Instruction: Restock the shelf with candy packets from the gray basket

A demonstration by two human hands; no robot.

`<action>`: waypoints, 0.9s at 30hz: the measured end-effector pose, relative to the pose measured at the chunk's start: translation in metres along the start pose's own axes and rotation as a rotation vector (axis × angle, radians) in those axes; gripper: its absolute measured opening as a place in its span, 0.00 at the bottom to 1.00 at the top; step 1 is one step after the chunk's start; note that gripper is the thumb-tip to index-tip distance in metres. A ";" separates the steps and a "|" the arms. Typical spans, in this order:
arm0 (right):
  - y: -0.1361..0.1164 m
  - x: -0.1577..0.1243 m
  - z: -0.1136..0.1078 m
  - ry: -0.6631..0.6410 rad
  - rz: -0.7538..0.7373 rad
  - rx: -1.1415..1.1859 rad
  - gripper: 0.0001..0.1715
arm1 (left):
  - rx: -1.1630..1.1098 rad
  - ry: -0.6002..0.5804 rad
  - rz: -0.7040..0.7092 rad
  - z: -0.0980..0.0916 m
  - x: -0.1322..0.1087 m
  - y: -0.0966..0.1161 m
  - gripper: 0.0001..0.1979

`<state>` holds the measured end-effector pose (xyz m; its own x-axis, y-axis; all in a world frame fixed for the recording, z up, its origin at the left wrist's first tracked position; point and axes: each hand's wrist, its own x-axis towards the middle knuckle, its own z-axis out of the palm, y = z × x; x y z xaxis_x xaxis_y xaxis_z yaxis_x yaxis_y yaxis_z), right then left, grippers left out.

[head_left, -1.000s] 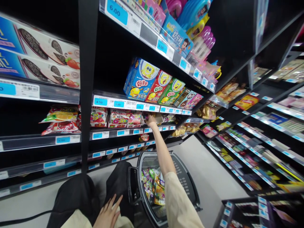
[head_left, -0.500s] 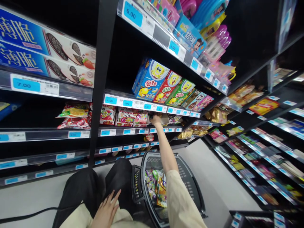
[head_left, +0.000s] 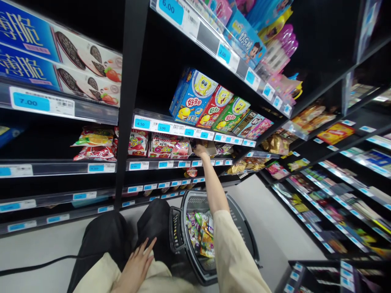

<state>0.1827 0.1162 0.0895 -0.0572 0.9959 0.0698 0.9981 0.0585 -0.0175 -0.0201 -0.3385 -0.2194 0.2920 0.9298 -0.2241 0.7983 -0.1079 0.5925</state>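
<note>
My right hand [head_left: 199,149] reaches into a lower shelf, just under the price-tag rail. Its fingers are in shadow among dark items, so what they touch, if anything, cannot be made out. Right beside it stands an open cardboard display box [head_left: 210,149]; to its left are white and red candy packs [head_left: 163,146]. My left hand [head_left: 138,260] lies on my thigh with its fingers apart, holding nothing. Beneath my right forearm is a black shopping basket [head_left: 195,272], with several colourful snack bags [head_left: 207,242] inside.
Above my right hand, a shelf holds blue, red and green cartoon biscuit boxes [head_left: 195,97]. Blue cookie boxes [head_left: 88,81] sit on the left shelf, with candy bags [head_left: 96,144] below. More stocked shelves [head_left: 342,191] run along the right. A black cable [head_left: 39,263] crosses at lower left.
The view has shifted slightly, so the shelves and basket sit a little higher in the picture. My right hand stays inside the shelf, and my left hand stays on my thigh.
</note>
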 end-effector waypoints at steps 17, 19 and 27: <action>-0.001 -0.005 0.006 0.104 0.009 0.082 0.17 | 0.014 -0.021 -0.043 -0.012 -0.002 0.005 0.28; -0.001 -0.007 0.006 0.096 -0.001 0.089 0.17 | 0.016 -0.005 -0.031 -0.012 -0.003 0.005 0.28; -0.001 -0.010 0.005 0.069 0.004 0.076 0.17 | 0.023 -0.004 -0.025 -0.009 -0.002 0.004 0.28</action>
<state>0.1823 0.1065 0.0837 -0.0488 0.9893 0.1377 0.9937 0.0619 -0.0931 -0.0223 -0.3374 -0.2103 0.2741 0.9309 -0.2416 0.8170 -0.0928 0.5691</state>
